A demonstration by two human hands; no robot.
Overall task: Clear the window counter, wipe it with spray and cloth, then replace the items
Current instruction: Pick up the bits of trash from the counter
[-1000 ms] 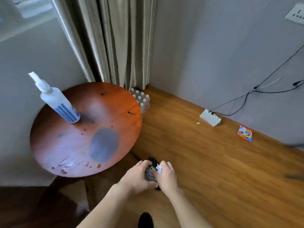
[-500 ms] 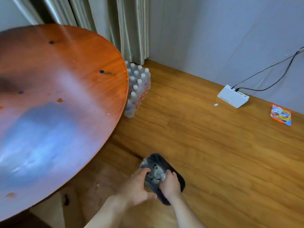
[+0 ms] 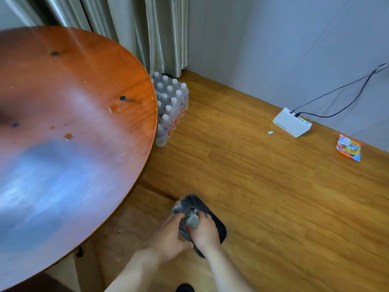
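A round red-brown tabletop (image 3: 69,114) fills the left half, with small crumbs, dark spots and a pale blue sheen on it. Below its edge a small black bin (image 3: 220,228) with a clear plastic liner stands on the wooden floor. My left hand (image 3: 168,236) grips the bin's near-left rim and liner. My right hand (image 3: 205,230) reaches into the bin's mouth, fingers curled round a crumpled grey-white wad (image 3: 192,218). The spray bottle is out of view.
A shrink-wrapped pack of water bottles (image 3: 171,106) stands on the floor by the beige curtain (image 3: 147,32). A white router (image 3: 291,124) with black cables and an orange detergent sachet (image 3: 348,147) lie along the grey wall.
The view has dropped closer to the floor, so the spray bottle has left the frame. Both hands have gone down with the wad into the black bin.
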